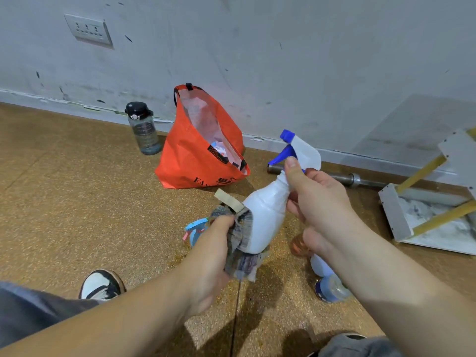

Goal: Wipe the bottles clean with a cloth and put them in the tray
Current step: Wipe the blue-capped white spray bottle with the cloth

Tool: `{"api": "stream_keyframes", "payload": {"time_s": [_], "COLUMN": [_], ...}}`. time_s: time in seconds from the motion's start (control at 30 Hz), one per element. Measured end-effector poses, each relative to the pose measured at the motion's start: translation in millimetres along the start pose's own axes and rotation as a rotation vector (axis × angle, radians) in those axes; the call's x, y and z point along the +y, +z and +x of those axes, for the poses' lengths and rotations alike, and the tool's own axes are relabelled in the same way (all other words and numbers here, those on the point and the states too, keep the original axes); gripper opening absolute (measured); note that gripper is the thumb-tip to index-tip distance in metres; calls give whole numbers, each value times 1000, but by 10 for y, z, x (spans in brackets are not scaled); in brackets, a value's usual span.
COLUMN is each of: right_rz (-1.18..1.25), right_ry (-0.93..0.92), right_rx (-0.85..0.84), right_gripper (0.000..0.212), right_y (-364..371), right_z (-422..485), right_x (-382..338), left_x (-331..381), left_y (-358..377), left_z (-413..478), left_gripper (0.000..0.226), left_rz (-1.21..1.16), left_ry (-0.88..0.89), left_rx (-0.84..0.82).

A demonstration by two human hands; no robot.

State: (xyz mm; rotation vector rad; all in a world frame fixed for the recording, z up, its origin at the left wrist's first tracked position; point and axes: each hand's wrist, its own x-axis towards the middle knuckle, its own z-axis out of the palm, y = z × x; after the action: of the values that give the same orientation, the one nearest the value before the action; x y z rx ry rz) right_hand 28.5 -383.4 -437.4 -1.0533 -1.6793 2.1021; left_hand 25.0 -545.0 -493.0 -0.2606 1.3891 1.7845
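A white spray bottle (268, 212) with a blue trigger and nozzle hangs tilted above the floor. My right hand (316, 202) grips its neck just below the spray head. My left hand (213, 256) holds a grey-blue patterned cloth (242, 243) against the bottle's lower left side and base. Behind my left hand a small light-blue bottle (194, 231) shows partly. Under my right forearm lie a pale lavender bottle (319, 266) and a clear bottle with a blue label (332, 289) on the floor, partly hidden. No tray can be told apart with certainty.
An orange shopping bag (198, 155) stands open by the wall. A dark water bottle (144, 130) stands left of it. A metal bar (345, 177) lies along the skirting. An overturned white stool with yellow legs (432, 202) lies at right. My shoe (101, 284) is at lower left.
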Motion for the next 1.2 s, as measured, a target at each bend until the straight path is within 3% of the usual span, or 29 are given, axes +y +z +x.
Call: {"api": "stream_keyframes", "payload": {"time_s": [0.13,0.23,0.33,0.4,0.5,0.6,0.63,0.73,1.0,1.13,1.2], "right_rz": [-91,-111,-139,-116,-76,-52,-50,-81,-39,-46,-32], "right_ry": [0,-64,-144,-177,-195,-168,-151,-114,6,11,7], "right_rx": [-268,-422,-427,-376,-307,-261,-259,-289,-319,-276,-255], "right_gripper": [14,22,25,25,26,26,26,25,24,17,17], "right_y": [-27,-85,-110,-100,-85,-43,-31,1,50,57,74], "right_z": [-19,-30,-20,-16,-19,-61,-81,-139,-272,-269,-255], "right_x": [-59,-115,-108,-86,-39,15,39,99,67,77,79], "left_x": [118,207,235,220,154,103,86,77,131,131,152], "left_y": [-55,-68,-60,-63,-60,-19,-3,9,-60,-88,-130], "left_z": [-5,21,29,40,53,7,1,40,8,32,78], "left_gripper": [54,57,52,41,29,21,24,38,84,32,22], "left_rz": [-44,-53,9,155,488,938,1046,1078,1068,1115,1065], "left_ry": [36,31,32,90,399,742,827,929,909,945,860], "left_rx": [7,23,47,181,272,151,115,104,204,243,188]}}
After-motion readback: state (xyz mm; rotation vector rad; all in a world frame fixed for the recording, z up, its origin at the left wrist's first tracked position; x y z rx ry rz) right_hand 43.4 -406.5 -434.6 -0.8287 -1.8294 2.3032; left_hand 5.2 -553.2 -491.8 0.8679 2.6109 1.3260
